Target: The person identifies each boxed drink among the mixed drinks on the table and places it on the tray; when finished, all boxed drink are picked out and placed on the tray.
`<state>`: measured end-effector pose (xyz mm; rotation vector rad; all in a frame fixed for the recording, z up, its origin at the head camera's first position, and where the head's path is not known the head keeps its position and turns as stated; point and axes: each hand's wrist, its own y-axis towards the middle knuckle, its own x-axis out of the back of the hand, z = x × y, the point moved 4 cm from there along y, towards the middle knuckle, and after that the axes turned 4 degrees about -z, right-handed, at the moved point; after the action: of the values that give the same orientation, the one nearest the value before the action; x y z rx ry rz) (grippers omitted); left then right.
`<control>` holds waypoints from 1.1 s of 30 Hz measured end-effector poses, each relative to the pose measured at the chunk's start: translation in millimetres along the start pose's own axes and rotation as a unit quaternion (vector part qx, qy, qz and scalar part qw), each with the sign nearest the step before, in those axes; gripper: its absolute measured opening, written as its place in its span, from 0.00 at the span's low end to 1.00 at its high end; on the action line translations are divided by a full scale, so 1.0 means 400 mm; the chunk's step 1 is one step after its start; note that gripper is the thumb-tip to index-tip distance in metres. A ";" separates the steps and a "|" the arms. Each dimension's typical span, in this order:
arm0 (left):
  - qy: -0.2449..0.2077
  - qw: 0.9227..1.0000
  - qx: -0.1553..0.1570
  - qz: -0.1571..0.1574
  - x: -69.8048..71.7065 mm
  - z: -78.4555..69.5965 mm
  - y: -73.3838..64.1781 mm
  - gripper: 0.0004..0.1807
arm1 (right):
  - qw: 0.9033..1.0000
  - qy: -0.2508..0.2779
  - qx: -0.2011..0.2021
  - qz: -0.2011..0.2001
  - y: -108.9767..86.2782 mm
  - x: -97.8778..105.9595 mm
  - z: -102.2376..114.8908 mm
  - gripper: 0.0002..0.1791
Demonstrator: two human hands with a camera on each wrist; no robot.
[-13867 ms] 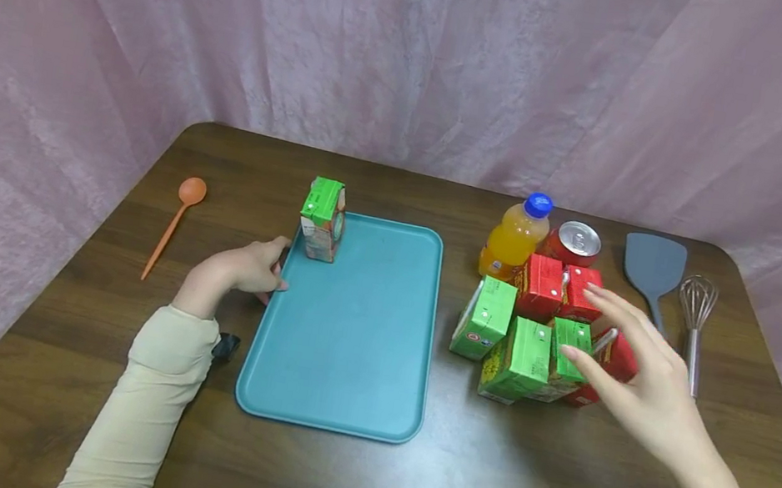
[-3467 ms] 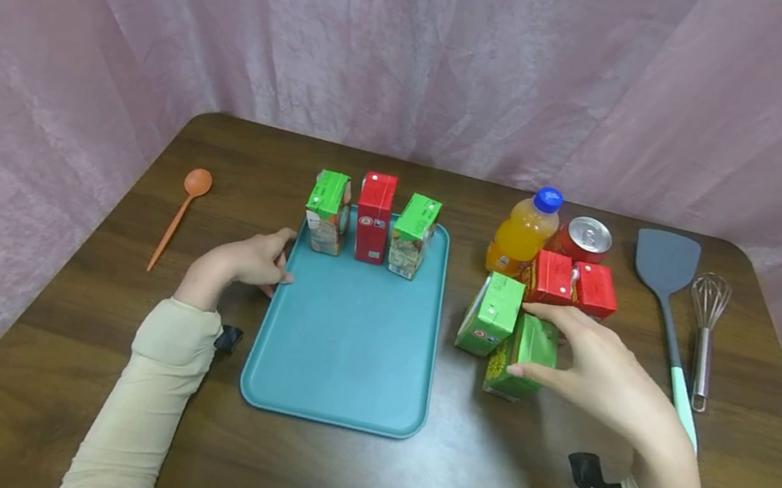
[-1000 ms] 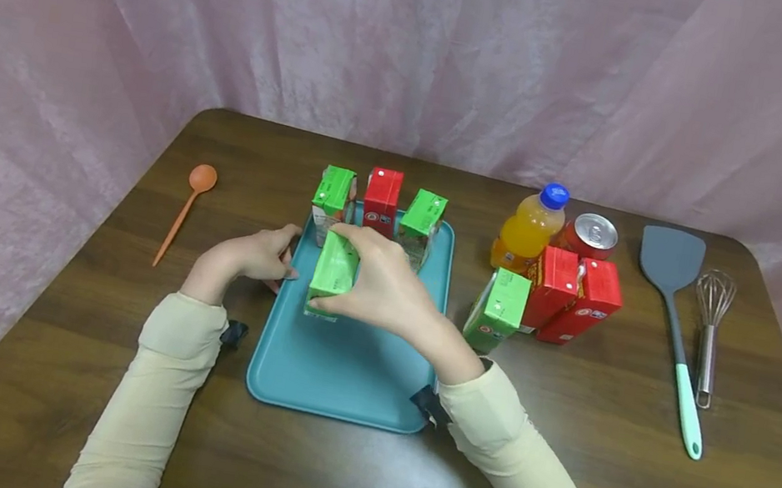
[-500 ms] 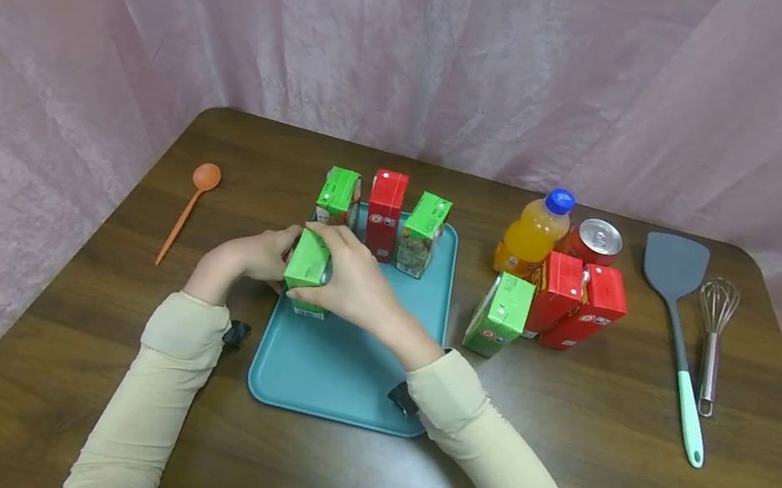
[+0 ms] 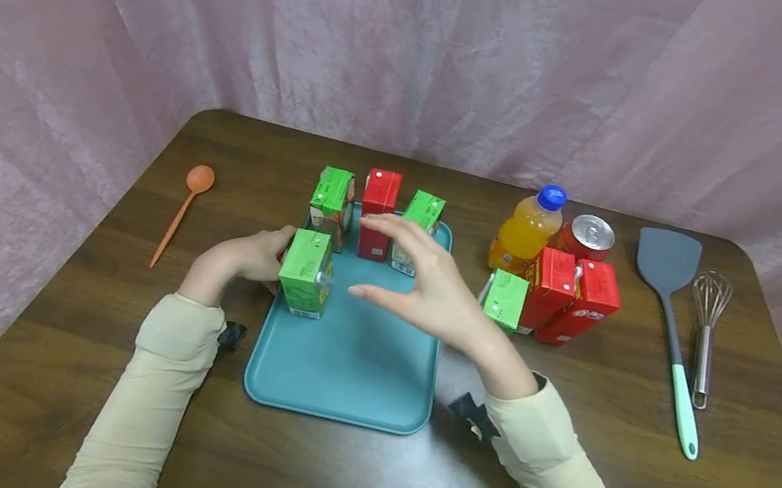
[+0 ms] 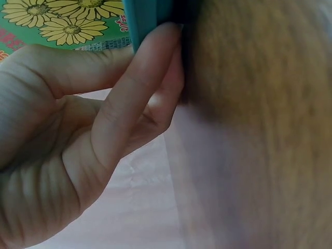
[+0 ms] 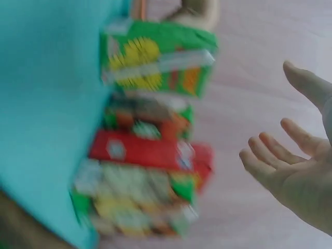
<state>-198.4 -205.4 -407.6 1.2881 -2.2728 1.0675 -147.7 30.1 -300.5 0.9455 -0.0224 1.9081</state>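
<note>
- Just now the right hand (image 5: 422,287) has let go of the front green carton (image 5: 307,265), which is left standing upright on the blue tray (image 5: 345,372), near its left rim.
- The grip of this right hand is apart: thumb and fingers are spread above the tray, and they hold nothing.
- The left hand (image 5: 248,256) has its grip clamped on the left rim of the tray, just beside that carton; whether it touches the carton, I cannot tell.
- With this carton, I judge, one placing is finished: it stands before a far row of one green carton (image 5: 331,197), one red carton (image 5: 375,233) and another green carton (image 5: 423,209).
- Off the tray, to the right, are a third green carton (image 5: 506,299), two red cartons (image 5: 590,295), an orange drink bottle (image 5: 523,234) and a can (image 5: 589,236).
- The counter (image 5: 59,329) is of dark wood; an orange spoon (image 5: 174,224) lies at left, a spatula (image 5: 669,264) and a whisk (image 5: 709,313) at right.
- Behind the counter hangs a pink curtain (image 5: 419,54).
</note>
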 end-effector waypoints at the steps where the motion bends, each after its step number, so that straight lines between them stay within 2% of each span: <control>1: 0.000 1.000 0.000 0.001 0.000 0.001 0.000 0.36 | 1.000 -0.008 0.006 -0.012 -0.009 0.024 0.001 0.38; 6: 0.003 1.000 0.000 0.002 -0.003 -0.001 0.001 0.35 | 0.996 -0.057 0.005 -0.064 -0.060 0.141 -0.019 0.37; 14: 0.011 1.000 0.000 -0.001 -0.004 -0.005 -0.003 0.31 | 0.986 -0.137 -0.069 -0.058 -0.152 0.299 -0.133 0.36; 16: 0.012 1.000 -0.001 -0.001 -0.005 -0.004 -0.003 0.31 | 0.984 -0.136 -0.094 -0.061 -0.175 0.335 -0.166 0.36; 20: 0.012 1.000 0.003 0.000 -0.007 0.000 -0.001 0.30 | 0.979 -0.094 -0.168 -0.072 -0.225 0.394 -0.223 0.36; 23: 0.013 1.000 0.005 -0.001 -0.009 0.004 0.000 0.31 | 0.974 -0.059 -0.205 -0.076 -0.254 0.421 -0.254 0.36; 26: 0.012 1.000 0.008 -0.002 -0.010 0.008 -0.003 0.33 | 0.973 -0.038 -0.217 -0.065 -0.267 0.432 -0.279 0.34; 30: 0.005 1.000 0.012 -0.003 -0.008 0.009 -0.006 0.35 | 0.970 -0.015 -0.240 -0.028 -0.277 0.425 -0.313 0.35; 33: 0.007 1.000 0.010 -0.003 -0.005 0.005 -0.005 0.36 | 0.965 -0.018 -0.261 -0.001 -0.282 0.414 -0.336 0.38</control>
<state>-195.4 -206.1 -409.3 1.2899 -2.2522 1.0978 -179.8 267.1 -333.1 0.6166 -0.5207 1.7533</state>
